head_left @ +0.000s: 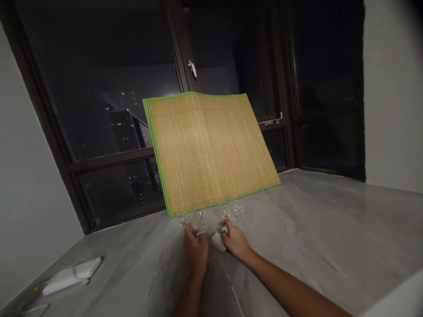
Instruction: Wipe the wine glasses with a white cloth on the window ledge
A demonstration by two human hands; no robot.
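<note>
My left hand (195, 246) is closed with its fingers curled at the near side of a clear glass (200, 220), which it appears to grip low down. Just to the right, my right hand (235, 241) pinches a small white piece that looks like part of a soft white cloth (218, 242). The cloth hangs or lies between my two hands; its exact shape is blurred. Beyond the fingers, more clear glassware stands in a row: one glass (182, 219) at the left, another (225, 212) and a third (237, 208) at the right.
Behind the glassware a bamboo mat (211, 149) with green edging leans upright against the dark window (99, 88). A white window handle (192, 69) sits above it. On the grey marble-patterned surface (313, 237), a white cord-wrapped object (72, 275) lies at the left.
</note>
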